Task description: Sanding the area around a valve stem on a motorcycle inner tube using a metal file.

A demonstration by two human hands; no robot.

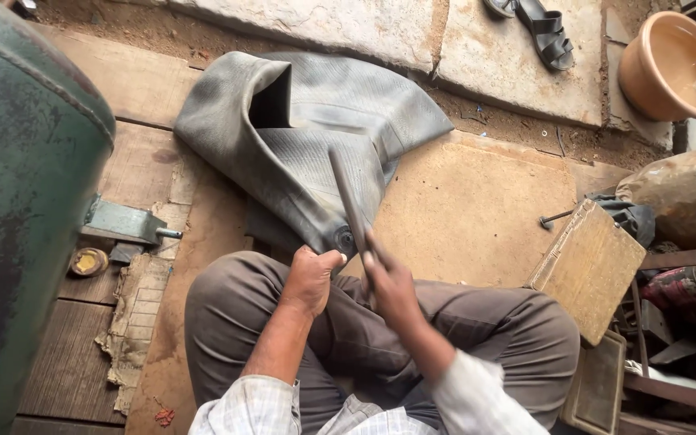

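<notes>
A deflated grey rubber inner tube (308, 129) lies folded on the boards in front of my crossed legs. My left hand (312, 278) grips the tube's near edge beside a round dark valve patch (345, 239). A long flat metal file (348, 197) is held in my right hand (388, 282); its blade slants up over the tube above the patch. The file is slightly blurred.
A big green metal tank (18, 209) fills the left side. A small wooden box (590, 262) and a heap of tools and scrap (686, 314) sit at right. An orange plastic basin (674, 64) and a black sandal (545, 32) lie beyond on stone slabs.
</notes>
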